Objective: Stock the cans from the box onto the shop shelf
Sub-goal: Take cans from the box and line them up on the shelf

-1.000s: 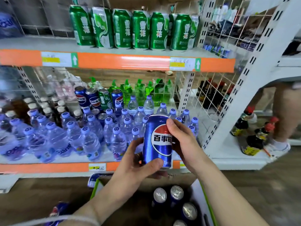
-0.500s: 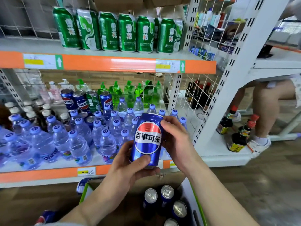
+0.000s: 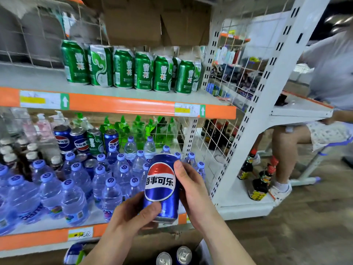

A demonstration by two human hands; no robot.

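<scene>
I hold a blue cola can upright in front of the lower shelf, its logo facing me. My left hand grips its lower part with the thumb across the front. My right hand grips its right side, thumb near the top. Below, the open box shows two silver can tops. At the back of the lower shelf stand three blue cola cans and one green can among them.
Water bottles crowd the lower shelf. A row of green cans stands on the upper shelf. A white upright with wire mesh bounds the right side. A person's leg and dark sauce bottles are at right.
The view has tilted upward and shifted, so the shelves sit lower in frame. The can stays in both hands, with the logo turned a little more squarely towards me.
</scene>
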